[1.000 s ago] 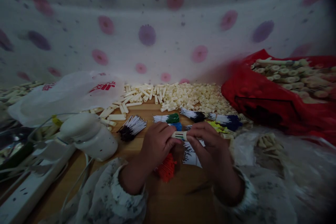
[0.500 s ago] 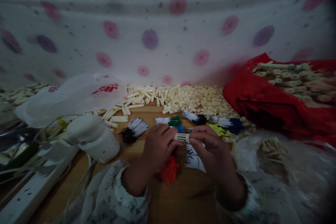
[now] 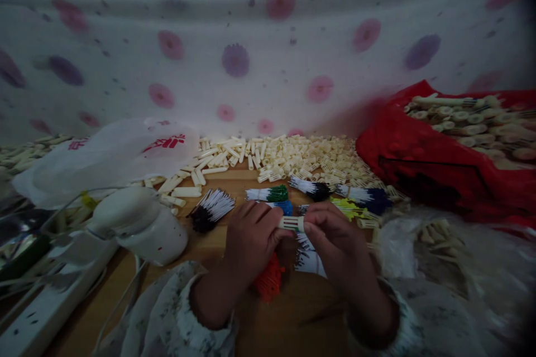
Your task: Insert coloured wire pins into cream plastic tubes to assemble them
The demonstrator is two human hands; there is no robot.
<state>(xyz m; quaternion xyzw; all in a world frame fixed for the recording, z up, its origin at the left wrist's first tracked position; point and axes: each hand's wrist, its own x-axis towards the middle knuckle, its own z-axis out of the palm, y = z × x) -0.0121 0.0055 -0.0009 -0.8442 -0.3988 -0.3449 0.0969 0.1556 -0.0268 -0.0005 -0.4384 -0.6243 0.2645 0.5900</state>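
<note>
- I see the left hand (image 3: 252, 239) curled round the tube (image 3: 292, 223), mid-scene.
- The right hand (image 3: 336, 239) pinches its right end, fingers bent.
- Red sticks (image 3: 268, 281) lie nearer; the red bag (image 3: 385, 142) sits far right.

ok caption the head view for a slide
Left hand and right hand hold a slotted cream tube near bundles of thin colour-tipped sticks.

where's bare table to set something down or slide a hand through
Widest: bare wood at the near edge, between left sleeve and right sleeve, below the red bundle. Smaller: between the leftmost black-tipped bundle and left sleeve. Crowded: between left hand and right hand, holding a slotted tube; far side, cream pieces; right, red bag; left, power strip.
</note>
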